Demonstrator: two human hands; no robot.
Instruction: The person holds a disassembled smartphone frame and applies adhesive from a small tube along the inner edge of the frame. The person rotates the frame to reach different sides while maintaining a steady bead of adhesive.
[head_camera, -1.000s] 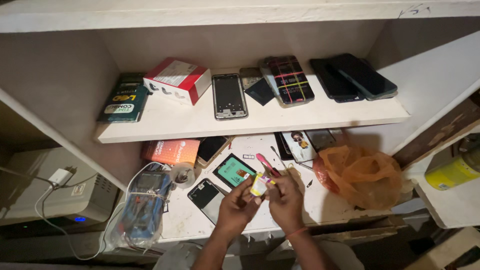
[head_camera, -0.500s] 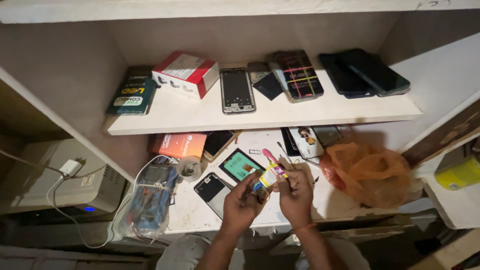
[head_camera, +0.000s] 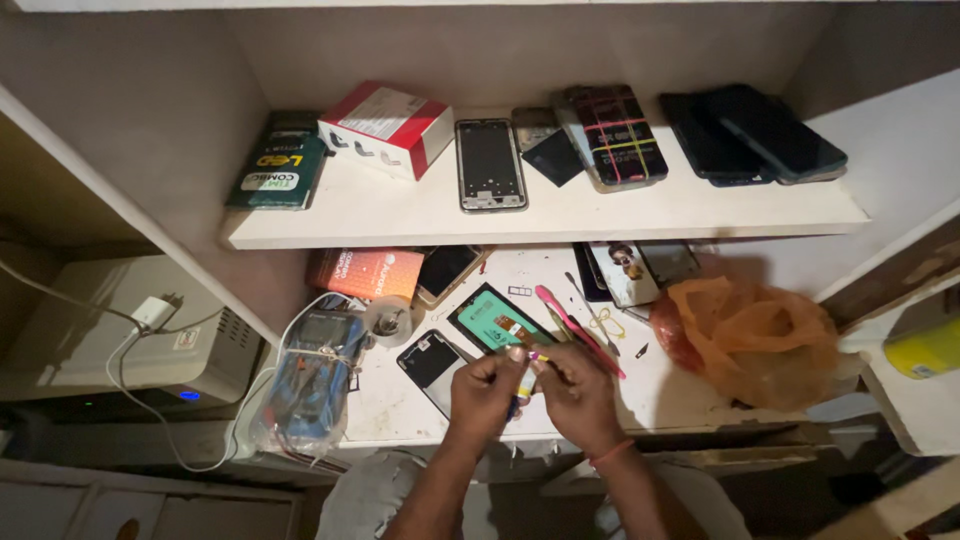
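Both hands, left hand (head_camera: 487, 385) and right hand (head_camera: 578, 388), pinch 1 small yellow tube (head_camera: 527, 382) at the tabletop's (head_camera: 400, 410) front edge; a slip risks dropping it off the edge.

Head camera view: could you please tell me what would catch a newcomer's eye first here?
Two hands, the left hand and the right hand, meet at the front of the worktop, pinching a small yellow item between them. On the shelf above sits a red and white box; an orange plastic bag lies on the right.

Boxes (head_camera: 385, 127) left on upper shelf (head_camera: 400, 215), phones (head_camera: 750, 135) right, bag (head_camera: 760, 340) on worktop (head_camera: 400, 410) below
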